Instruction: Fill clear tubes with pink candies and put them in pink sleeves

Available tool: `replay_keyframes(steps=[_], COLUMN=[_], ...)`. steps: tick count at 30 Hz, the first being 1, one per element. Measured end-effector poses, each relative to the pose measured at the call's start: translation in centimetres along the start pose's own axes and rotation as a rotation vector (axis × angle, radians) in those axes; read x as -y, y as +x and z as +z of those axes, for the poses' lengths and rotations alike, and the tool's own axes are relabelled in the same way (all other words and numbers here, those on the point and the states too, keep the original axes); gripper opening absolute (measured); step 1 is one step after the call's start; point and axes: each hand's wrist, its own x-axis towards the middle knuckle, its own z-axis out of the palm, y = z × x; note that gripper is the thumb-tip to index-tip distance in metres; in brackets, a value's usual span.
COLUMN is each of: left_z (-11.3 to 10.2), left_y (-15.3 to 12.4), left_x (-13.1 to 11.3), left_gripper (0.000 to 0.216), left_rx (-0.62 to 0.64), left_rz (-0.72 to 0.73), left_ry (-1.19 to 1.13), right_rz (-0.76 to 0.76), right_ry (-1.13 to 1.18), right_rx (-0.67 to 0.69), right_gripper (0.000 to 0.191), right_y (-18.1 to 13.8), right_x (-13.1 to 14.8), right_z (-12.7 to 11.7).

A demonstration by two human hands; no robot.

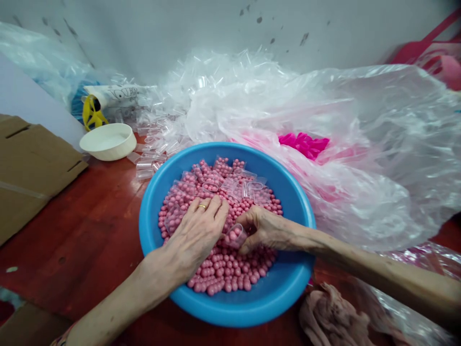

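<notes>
**A:** What am I looking at in the middle?

**B:** From my seat, a small clear cup with a few pink beads in it, tipped on its side over the heap of pink beads in the blue basin. The right hand is pinching that cup with curled fingers, just right of the basin's centre.

**A:** And the other hand?

**B:** The left hand lies flat on the beads, palm down, fingers spread loosely and gripping nothing that I can see (there's a gold ring on one finger). Its fingertips are just beside the cup.

**A:** Anything else in the basin?

**B:** More clear cups sit on the beads toward the far rim, some holding beads.

**A:** Around it?

**B:** The basin stands on a red-brown table, close to its near edge. Just behind it to the right is a big clear plastic bag with bright pink pieces showing through. A pile of empty clear cups spreads along the far edge, and a white bowl sits near the far left. Flattened cardboard overhangs the left edge; a crumpled brownish cloth lies by the near right.
</notes>
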Motion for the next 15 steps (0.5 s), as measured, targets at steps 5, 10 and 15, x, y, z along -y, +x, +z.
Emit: replay_keyframes(steps=[5,10,15], left_z=[-0.28,0.22,0.48], left_y=[0.12,-0.17,-0.27], left_x=[-0.07,0.25,0.41], left_gripper=[0.047,0.053,0.052], left_rx=[0.033,0.000,-0.007], left_rz=[-0.009,0.024,0.013], left_ry=[-0.014,-0.013,-0.025], right_rz=[-0.003,0.099,0.151], right_ry=[0.050,0.102,0.183], right_rx=[0.009,0.096,0.134], right_gripper=[0.031,0.030,0.027], right_y=[-0.20,-0.57,-0.65], right_x=[-0.06,-0.28,-0.48], right_z=[-0.39,-0.64,-0.82])
